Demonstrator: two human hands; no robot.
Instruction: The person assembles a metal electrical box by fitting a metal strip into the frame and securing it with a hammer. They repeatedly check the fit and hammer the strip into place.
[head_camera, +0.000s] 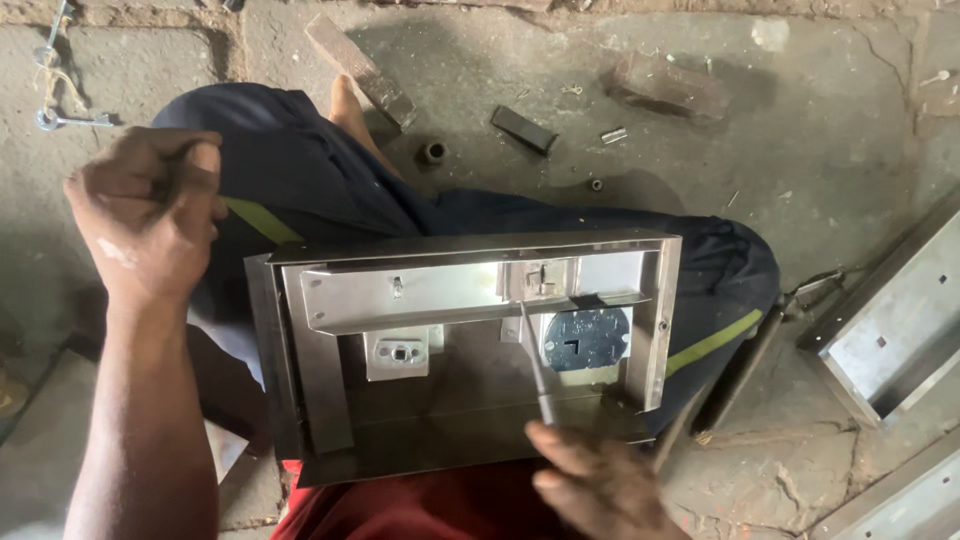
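Your right hand, bottom centre-right of the frame, pinches the lower end of a thin metal rod between fingertips; the rod slants up to the latch fitting on the inner bar of the sheet-metal box. Your left hand, upper left of the frame, is raised clear of the box and clenched into a fist — something dark may sit inside the grip (cannot tell what).

The box rests open-face-up on your lap, centre of the frame, across dark trousers with a yellow stripe. Inside: a round dark lock disc right of centre, a small square plate left of centre.

Handling judgement: thin folded sheet steel — stiff, probably light for its bulk, smooth and a bit slippery, with sharp folded edges. Best taken by the outer side walls, not the raw rims. The rod looks slender and likely to flex if pushed sideways.

Surroundings: rough, cracked concrete floor, dusty, scattered with small hardware, a dark block at upper centre. More sheet-metal channels lie at the right edge.
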